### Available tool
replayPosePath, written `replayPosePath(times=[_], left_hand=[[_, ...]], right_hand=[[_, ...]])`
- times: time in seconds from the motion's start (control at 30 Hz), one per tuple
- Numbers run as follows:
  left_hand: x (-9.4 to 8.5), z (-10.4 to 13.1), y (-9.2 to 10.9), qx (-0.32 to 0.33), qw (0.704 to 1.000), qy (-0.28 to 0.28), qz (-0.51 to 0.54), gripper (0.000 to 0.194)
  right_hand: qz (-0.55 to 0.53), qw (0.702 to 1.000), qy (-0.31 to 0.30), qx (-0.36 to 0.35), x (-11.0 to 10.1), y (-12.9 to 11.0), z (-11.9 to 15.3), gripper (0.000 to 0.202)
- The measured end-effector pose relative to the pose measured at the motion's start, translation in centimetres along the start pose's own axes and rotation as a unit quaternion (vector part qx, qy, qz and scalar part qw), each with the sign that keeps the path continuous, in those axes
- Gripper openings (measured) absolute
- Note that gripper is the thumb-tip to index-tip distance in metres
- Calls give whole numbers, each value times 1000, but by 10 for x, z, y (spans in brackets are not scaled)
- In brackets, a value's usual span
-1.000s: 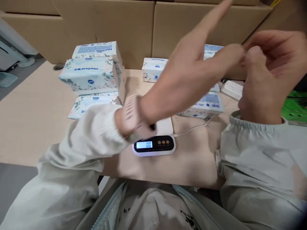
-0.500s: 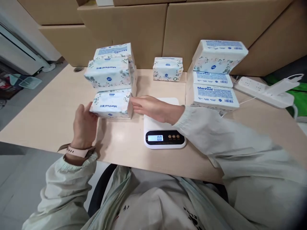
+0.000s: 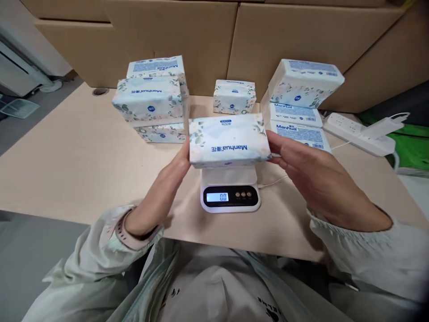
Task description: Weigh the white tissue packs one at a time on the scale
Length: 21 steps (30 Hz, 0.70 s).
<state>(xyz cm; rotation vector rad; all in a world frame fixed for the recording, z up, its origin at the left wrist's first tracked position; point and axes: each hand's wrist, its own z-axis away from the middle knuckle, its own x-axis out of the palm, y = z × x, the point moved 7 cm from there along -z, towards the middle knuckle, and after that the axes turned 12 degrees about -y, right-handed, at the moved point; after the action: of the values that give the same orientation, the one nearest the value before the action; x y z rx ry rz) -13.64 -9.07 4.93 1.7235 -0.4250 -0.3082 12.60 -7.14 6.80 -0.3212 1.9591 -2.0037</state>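
A white tissue pack (image 3: 229, 139) with blue print and a leaf pattern is held level between my two hands, above a white digital scale (image 3: 230, 197). My left hand (image 3: 161, 190) presses against the pack's left end, and my right hand (image 3: 310, 179) grips its right end. The scale's lit display reads 0.0; the pack hides the rear of its platform. To the left stands a stack of similar packs (image 3: 150, 100). Another stack (image 3: 298, 118) is on the right, partly behind my right fingers.
A single pack (image 3: 234, 96) stands at the back centre of the table (image 3: 77, 165), before large cardboard boxes (image 3: 174, 40). A white power strip (image 3: 358, 134) lies at the right, and a thin white cable runs from the scale.
The front pack of the left stack has been lifted and carried right, over the scale. Both hands moved right with it and now hold its ends. The display still reads 0.0.
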Motion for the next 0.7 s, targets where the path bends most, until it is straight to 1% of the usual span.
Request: replayPosePath(times=[0.03,0.1,0.17,0.23,0.3,0.4,0.53,0.63,0.7], left_hand=[[3,-5,-11,-21,1000,-21,-10,57],[7,-9,-29,-49,998,-38,-20,60],[7,-9,-39,-45,999,-18,-14,60],[6,-7,-45,-28,999,13,-11,57],[5,-4,-49,-13,999,33,-12,55],[3,-3,-54,-11,999,42,-3,53],[2,-3,-53,-12,999,47,8,55],[1,-1,-50,-1,998,55,6,50],[0,1,-50,2,998,55,6,50]], right_hand=[[-6,1000,13,15,-8,12,2,38],[-16,999,34,33,-18,36,5,41],[-15,998,50,32,-23,56,8,43],[4,998,65,5,-24,68,13,43],[33,996,76,-36,-22,76,18,44],[59,993,74,-77,-19,85,24,45],[46,994,58,-84,-18,94,26,44],[44,993,62,-95,-19,92,28,44],[70,990,65,-105,-18,89,30,45]])
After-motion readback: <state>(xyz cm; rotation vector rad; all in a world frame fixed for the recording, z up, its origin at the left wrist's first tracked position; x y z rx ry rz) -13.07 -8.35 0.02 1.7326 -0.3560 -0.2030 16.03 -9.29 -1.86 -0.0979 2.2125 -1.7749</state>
